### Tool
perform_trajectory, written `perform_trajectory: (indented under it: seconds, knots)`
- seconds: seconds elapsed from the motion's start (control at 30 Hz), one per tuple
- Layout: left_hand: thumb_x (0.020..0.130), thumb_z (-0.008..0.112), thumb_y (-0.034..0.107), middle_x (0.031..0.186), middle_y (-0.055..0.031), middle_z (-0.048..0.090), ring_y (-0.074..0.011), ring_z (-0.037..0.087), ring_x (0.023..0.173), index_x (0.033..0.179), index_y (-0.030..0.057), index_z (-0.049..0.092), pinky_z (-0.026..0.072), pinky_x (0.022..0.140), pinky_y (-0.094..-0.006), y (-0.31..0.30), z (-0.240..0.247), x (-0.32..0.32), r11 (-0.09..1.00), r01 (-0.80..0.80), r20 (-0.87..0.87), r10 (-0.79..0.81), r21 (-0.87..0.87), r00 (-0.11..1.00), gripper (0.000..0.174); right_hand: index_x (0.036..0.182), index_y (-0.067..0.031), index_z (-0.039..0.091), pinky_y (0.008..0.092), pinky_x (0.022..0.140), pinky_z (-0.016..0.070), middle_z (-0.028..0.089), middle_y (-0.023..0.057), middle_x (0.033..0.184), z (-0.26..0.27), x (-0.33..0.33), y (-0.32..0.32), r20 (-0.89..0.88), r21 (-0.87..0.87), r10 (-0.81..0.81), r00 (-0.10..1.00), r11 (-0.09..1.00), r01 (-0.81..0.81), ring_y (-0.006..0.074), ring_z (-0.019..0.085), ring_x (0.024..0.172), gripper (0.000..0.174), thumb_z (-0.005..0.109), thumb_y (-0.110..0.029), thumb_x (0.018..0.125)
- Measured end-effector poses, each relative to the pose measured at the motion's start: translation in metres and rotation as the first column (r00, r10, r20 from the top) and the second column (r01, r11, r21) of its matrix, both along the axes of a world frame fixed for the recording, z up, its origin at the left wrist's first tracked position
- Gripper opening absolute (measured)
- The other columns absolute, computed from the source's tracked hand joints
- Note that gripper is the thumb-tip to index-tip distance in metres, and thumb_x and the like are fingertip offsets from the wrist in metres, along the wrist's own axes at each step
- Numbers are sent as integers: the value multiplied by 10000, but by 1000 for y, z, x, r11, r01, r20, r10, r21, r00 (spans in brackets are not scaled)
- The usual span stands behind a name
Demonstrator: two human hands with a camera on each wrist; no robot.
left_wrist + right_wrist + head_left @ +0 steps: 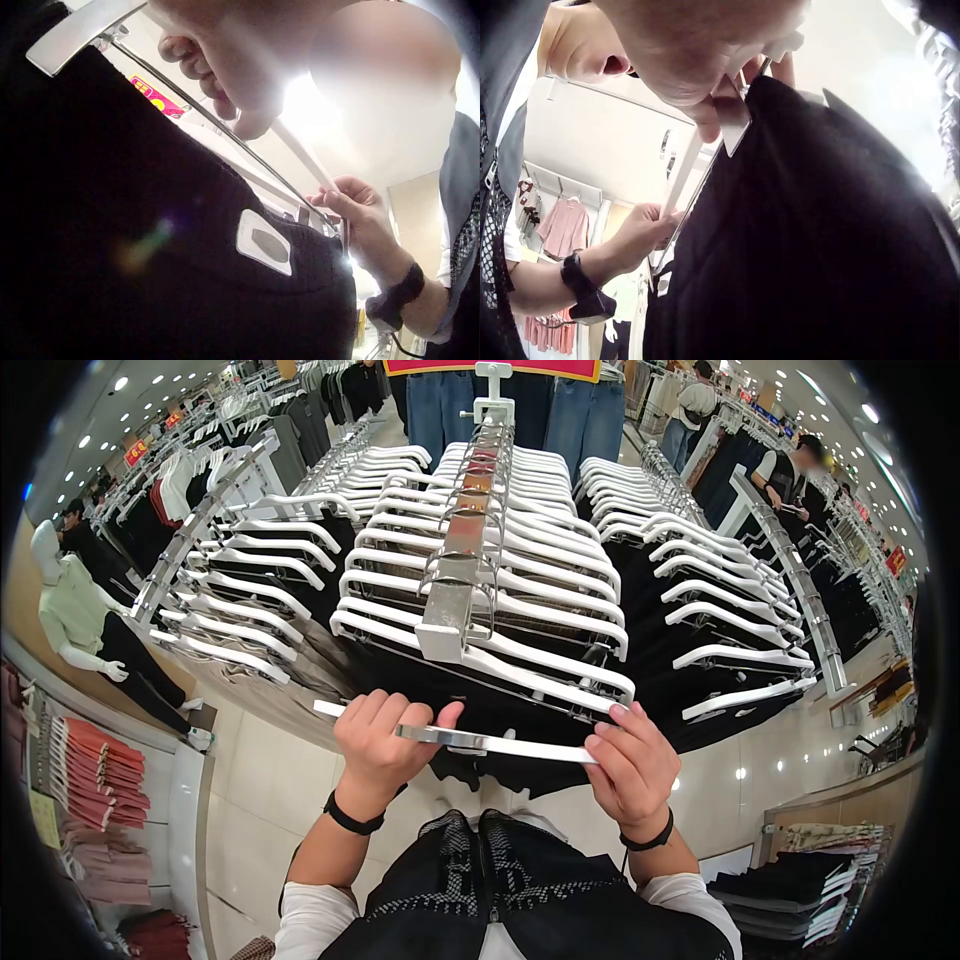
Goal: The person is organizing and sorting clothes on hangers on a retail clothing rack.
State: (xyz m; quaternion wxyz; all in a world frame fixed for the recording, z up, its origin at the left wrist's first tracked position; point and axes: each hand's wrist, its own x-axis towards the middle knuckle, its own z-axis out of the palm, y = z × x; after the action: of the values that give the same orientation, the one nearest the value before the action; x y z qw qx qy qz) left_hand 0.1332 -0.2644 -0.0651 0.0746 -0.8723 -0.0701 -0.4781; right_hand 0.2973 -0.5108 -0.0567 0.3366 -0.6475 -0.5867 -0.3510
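Note:
A white clip hanger (540, 750) is held level in front of the body, with a metal hook near its middle. My left hand (382, 745) grips its bar left of the middle, fingers curled round it. At the other end, my right hand (635, 765) pinches the bar between thumb and fingers, beside a metal clip (732, 116). A black garment (172, 225) hangs from the hanger's clips, filling much of both wrist views. On its waist is a white tag (264, 241) with a grey oval. From the head, the garment blends with dark clothes behind it.
Just ahead, a metal rail (447, 605) carries several white hangers (560, 585) with dark clothes. Side rails (815, 610) flank it. A mannequin (85, 610) stands left, near folded red garments (100, 770). Stacked dark clothes (780, 895) lie lower right. Another person (790, 480) is farther back.

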Motion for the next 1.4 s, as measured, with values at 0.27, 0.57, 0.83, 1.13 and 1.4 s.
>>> perform_trajectory:
  seconds: [0.27, 0.57, 0.83, 1.13, 1.4]
  knots:
    - [754, 732, 83, 536, -40, 356, -236, 398, 466, 571, 132, 374, 299, 442, -366, 19, -2, -16, 996, -79, 132, 73, 43, 989, 405, 1112, -50, 741, 445, 891, 544, 722, 152, 1125, 22, 15, -7, -456, -4, 119, 882, 991, -136, 344, 692, 1016, 249, 756, -125, 875]
    - [781, 768, 122, 549, -24, 412, -221, 409, 487, 618, 120, 509, 300, 493, -357, 26, 7, -39, 989, -139, 185, 127, 52, 974, 307, 1027, -96, 724, 369, 727, 404, 585, 21, 820, 31, 2, 37, -40, -225, -227, 973, 951, 212, 223, 555, 792, 327, 855, -274, 786]
    - [824, 755, 165, 606, -16, 514, -217, 494, 545, 772, 99, 648, 378, 561, -353, 33, 10, -65, 985, -168, 181, 159, 37, 971, 136, 834, -92, 662, 368, 547, 383, 499, 38, 682, 16, 17, 55, 16, -8, -102, 995, 995, 102, 229, 500, 610, 292, 896, -236, 735]
    - [860, 770, 238, 821, -57, 684, -240, 618, 661, 1007, 74, 701, 457, 601, -356, 50, -1, -79, 997, -81, 255, 74, 18, 964, 231, 889, -60, 672, 368, 528, 395, 579, 58, 725, 40, 12, 14, 53, 1, -196, 979, 981, 196, 260, 524, 624, 338, 916, -242, 741]
    - [830, 851, 458, 1053, -87, 739, -275, 725, 930, 1079, 73, 728, 597, 764, -349, 43, 3, -61, 999, 48, 198, -50, 14, 979, 475, 856, -77, 667, 344, 509, 362, 559, 28, 669, 24, -25, -3, 28, -64, -163, 986, 984, 165, 229, 487, 571, 347, 928, -267, 728]
